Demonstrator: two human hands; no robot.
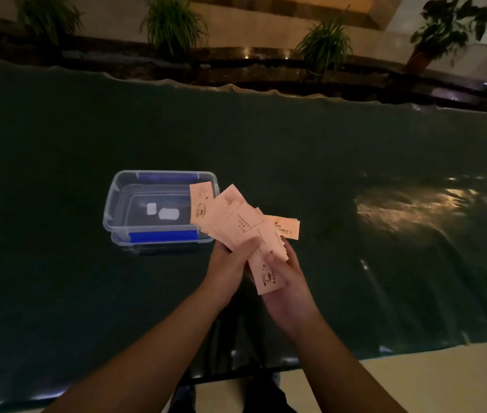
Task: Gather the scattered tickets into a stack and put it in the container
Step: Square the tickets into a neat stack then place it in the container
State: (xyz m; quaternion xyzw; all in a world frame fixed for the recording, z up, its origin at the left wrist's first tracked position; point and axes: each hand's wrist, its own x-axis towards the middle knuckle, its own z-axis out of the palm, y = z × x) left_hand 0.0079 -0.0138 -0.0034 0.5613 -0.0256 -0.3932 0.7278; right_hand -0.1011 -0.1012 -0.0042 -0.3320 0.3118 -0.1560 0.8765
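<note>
Several pink paper tickets (237, 219) with dark print are fanned out unevenly above the table, held between both hands. My left hand (230, 260) grips the fan from the left with its thumb on top. My right hand (285, 281) holds the lower end from the right, thumb pressed on one ticket. A clear plastic container (111, 210) with blue clip handles stands open on the table just left of the tickets; two small white labels show on its bottom. The topmost ticket overlaps the container's right rim in the view.
The table is covered with a dark green glossy sheet (355, 162) that reflects a lamp at the right. Its near edge runs at the bottom right above a pale floor. Potted plants (173, 22) line a ledge behind the table.
</note>
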